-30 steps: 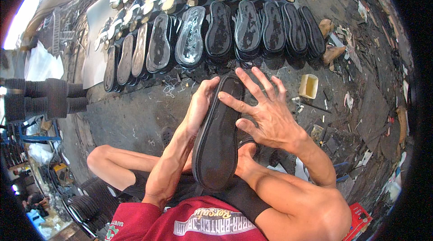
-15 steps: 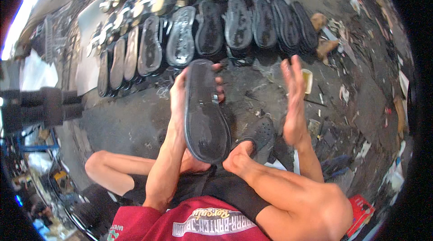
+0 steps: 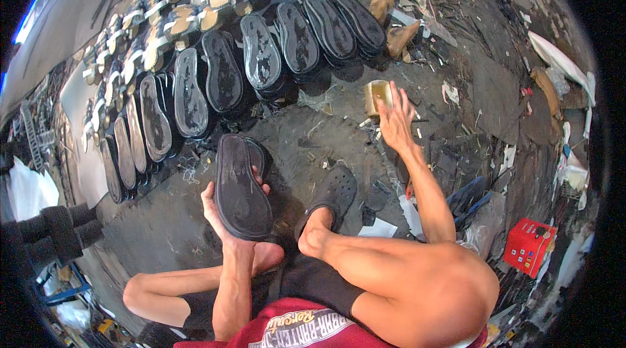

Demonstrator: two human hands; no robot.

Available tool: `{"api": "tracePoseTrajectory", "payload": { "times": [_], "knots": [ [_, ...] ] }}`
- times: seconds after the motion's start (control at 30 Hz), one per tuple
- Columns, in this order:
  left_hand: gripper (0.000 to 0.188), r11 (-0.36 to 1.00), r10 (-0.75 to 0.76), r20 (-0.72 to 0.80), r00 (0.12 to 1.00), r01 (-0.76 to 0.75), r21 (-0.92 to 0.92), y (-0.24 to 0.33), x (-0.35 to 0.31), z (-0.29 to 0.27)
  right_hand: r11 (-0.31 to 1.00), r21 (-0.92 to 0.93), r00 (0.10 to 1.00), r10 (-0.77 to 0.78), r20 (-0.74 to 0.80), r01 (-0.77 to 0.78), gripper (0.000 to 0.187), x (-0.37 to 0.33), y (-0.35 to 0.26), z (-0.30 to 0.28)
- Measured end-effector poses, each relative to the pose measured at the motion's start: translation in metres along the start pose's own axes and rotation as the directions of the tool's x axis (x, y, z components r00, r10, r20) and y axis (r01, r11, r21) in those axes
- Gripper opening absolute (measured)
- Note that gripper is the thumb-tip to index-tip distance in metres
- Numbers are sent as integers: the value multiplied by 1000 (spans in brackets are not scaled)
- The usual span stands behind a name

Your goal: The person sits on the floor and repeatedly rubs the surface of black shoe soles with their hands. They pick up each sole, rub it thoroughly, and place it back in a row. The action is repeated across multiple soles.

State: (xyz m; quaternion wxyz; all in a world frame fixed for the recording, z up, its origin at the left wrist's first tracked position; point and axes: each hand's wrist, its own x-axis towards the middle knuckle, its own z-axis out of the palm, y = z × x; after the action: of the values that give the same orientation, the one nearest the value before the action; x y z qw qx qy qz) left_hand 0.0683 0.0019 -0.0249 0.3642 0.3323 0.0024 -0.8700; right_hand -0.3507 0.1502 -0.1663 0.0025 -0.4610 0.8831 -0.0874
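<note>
Left hand: we grip a black sole, left of the tub and nearer us.
Right hand: we extend loose fingers at the tub's edge.
Stacked soles: left of the tub.

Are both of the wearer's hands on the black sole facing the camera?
No, only the left hand grips that black sole; the right hand is away at the small pale container.

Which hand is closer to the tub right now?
Right. The right hand is at the tub's right side, fingers overlapping it in view; contact is unclear. The left hand is far to its lower left, holding a black sole.
</note>
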Motion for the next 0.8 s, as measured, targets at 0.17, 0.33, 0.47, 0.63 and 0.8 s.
{"api": "tracePoseTrajectory", "payload": {
  "times": [0.17,0.33,0.47,0.63,0.8],
  "knots": [
    [69,1000,27,-55,998,-26,14,-5,-8,-10,890,415,953,267,-141,-188,60,-20,-21,-32],
    [68,997,-73,-77,994,73,2,-24,-7,16,322,900,954,166,251,-293,83,-39,-60,-59],
    [71,991,-133,86,987,135,-20,-28,-4,27,-221,930,955,-55,290,-295,89,-39,-156,-141],
    [64,975,-153,214,965,182,-125,-30,-14,39,445,855,876,-482,-22,266,81,-48,-225,-172],
    [57,999,-53,36,998,53,1,-23,-24,38,802,356,873,-477,-103,480,75,-49,-241,-154]
  ]
}}
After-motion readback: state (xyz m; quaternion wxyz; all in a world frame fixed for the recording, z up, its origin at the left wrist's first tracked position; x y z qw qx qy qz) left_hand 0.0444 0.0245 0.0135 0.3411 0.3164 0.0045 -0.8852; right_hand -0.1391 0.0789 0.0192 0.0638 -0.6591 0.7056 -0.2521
